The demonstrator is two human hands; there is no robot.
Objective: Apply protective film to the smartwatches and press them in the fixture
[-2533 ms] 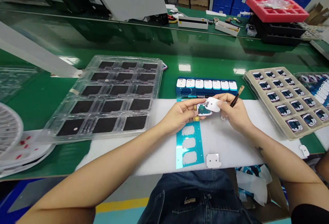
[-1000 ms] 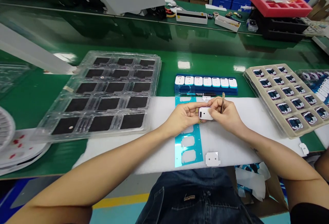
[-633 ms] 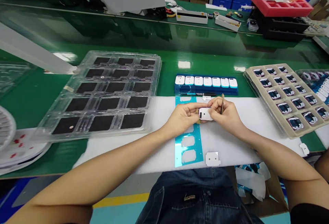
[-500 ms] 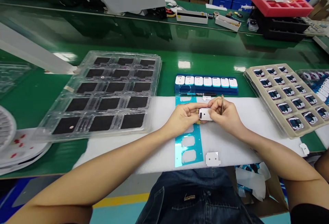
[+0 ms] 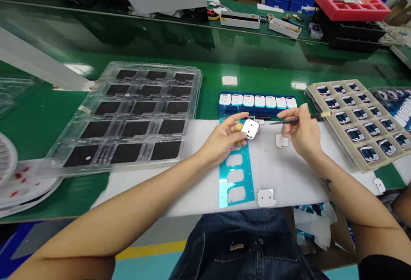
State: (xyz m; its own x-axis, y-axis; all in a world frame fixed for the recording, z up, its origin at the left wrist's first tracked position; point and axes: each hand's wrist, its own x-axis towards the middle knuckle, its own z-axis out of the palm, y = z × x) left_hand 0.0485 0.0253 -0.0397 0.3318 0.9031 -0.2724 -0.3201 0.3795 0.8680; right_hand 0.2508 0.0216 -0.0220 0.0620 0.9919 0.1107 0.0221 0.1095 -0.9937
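Note:
Between thumb and fingers, my left hand (image 5: 224,141) holds a small white rounded-square part (image 5: 250,129) above a blue film strip (image 5: 236,181) with cutouts. A yellow band circles one of its fingers. My right hand (image 5: 303,132) is closed on a thin dark tool (image 5: 290,120), its narrow end pointing left toward the white part without touching it. Just beyond the hands, a blue holder (image 5: 260,111) carries a row of several white rounded pieces. On the white mat (image 5: 199,186), one white tabbed piece (image 5: 281,141) lies left of my right hand and another (image 5: 266,198) near the front edge.
A clear tray (image 5: 189,143) with black pads stands on the left. On the right is a beige tray (image 5: 355,160) of dark parts. White reels (image 5: 48,186) sit at far left. A red tray (image 5: 349,12) and small boxes (image 5: 239,21) line the back shelf.
My right hand has moved right, away from the white part, and the tool now lies nearly level in it. The left hand has tilted the part. A white tabbed piece now shows between the hands.

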